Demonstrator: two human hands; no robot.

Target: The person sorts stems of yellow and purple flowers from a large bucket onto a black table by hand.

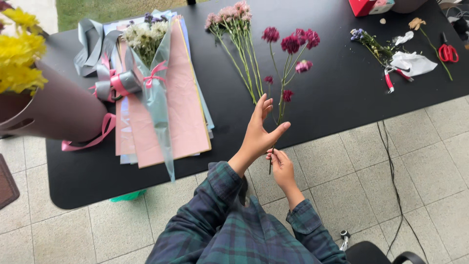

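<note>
Right hand: pinched around lower stem of dark red flowers, held upright over table edge.
Left hand: fingers spread wide, beside stem, holding nothing.
Nearby: pink flowers lying on table; paper sheets further left.

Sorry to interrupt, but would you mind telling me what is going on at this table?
A person in a plaid shirt stands at a black table. The right hand pinches the lower stems of some dark red flowers, and the left hand is open against them higher up. Pink flowers lie on the table, beside stacked wrapping paper bearing a wrapped bouquet.
</note>
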